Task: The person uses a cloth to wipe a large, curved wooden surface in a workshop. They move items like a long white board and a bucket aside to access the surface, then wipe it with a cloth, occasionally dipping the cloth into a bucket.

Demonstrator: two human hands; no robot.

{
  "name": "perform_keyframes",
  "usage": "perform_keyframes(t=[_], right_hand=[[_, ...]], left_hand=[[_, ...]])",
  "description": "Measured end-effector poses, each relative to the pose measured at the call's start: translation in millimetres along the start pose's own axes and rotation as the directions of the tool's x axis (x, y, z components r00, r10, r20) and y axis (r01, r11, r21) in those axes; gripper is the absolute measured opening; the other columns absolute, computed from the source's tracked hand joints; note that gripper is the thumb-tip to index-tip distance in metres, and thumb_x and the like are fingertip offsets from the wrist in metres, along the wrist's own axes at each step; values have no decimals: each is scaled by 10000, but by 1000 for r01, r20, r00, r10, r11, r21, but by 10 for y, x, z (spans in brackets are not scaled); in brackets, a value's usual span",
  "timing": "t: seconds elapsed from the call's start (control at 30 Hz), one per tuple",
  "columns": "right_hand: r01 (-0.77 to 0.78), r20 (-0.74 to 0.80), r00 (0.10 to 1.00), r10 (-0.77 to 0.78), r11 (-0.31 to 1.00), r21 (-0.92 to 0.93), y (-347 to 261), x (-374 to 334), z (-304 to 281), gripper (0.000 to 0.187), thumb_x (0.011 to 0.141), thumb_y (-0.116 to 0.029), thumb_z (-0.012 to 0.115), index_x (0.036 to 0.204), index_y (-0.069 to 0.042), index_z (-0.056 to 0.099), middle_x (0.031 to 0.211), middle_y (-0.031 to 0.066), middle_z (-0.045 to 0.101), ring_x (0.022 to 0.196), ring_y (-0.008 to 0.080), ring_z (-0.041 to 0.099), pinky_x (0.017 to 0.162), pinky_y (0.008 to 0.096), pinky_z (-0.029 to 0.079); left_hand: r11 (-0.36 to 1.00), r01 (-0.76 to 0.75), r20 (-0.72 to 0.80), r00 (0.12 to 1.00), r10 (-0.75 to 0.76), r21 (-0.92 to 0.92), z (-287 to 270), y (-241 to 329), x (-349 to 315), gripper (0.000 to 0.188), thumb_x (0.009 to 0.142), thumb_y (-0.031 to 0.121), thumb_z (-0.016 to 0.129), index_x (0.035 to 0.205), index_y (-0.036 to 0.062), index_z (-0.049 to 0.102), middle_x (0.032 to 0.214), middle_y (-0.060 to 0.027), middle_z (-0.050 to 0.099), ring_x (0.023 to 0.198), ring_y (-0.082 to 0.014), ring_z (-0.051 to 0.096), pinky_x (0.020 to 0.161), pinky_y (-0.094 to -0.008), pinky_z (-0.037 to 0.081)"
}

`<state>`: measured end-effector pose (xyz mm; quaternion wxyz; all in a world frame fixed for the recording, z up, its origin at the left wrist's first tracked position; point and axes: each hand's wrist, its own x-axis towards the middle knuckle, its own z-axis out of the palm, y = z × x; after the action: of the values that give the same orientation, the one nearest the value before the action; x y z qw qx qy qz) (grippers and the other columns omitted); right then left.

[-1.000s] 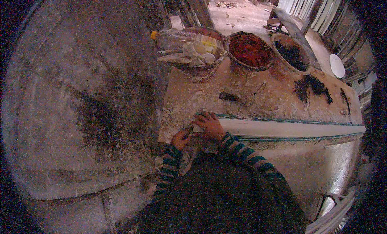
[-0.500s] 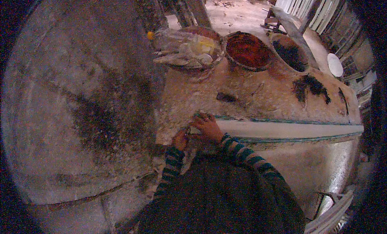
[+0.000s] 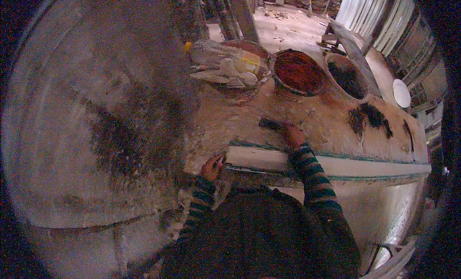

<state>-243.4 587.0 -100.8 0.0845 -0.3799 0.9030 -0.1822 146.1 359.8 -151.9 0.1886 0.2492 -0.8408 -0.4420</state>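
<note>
A long pale strip (image 3: pixel 345 166) with green edges, perhaps cloth, lies across the worktable. Beside its left end is my left hand (image 3: pixel 212 167), its fingers drawn together; what they pinch, if anything, is too dark to make out. My right hand (image 3: pixel 293 134) reaches over the strip, with its fingers closed on the right end of a small dark block (image 3: pixel 270 124). The block rests on the tabletop beyond the strip, and its exact kind is unclear. My right forearm covers part of the strip.
Along the table's far side sit a basin (image 3: pixel 240 67) heaped with plastic bags, a bowl of dark red material (image 3: pixel 298 72) and a bowl with dark contents (image 3: pixel 346 76). Dark fibrous clumps (image 3: pixel 372 118) lie to the right. A large stained surface (image 3: pixel 96 135) fills the left.
My right hand has left the strip's left end and moved away from me to the dark block. The left hand stays near the strip's end. The view has shifted slightly.
</note>
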Motion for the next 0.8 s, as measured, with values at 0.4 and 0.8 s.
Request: perform_keyframes(t=[0.4,0.8], right_hand=[[86,53,991,-122,892,444,-1052,-648,-505,298,1032,-226,596,1222,4,609,1056,235,699,986,396,683,855,486,528],[118,355,909,-220,951,287,-1817,-1821,138,541,1004,-316,616,1453,-70,442,1005,272,711,866,475,692,721,564,554]], left_hand=[[972,203,-69,975,-212,-115,43,-345,15,336,1023,396,629,1091,75,698,945,-85,705,756,-172,670,682,-338,544],[693,326,93,932,-352,-643,400,-753,-61,269,997,196,689,1193,36,596,943,-87,696,767,-198,704,648,-348,597]])
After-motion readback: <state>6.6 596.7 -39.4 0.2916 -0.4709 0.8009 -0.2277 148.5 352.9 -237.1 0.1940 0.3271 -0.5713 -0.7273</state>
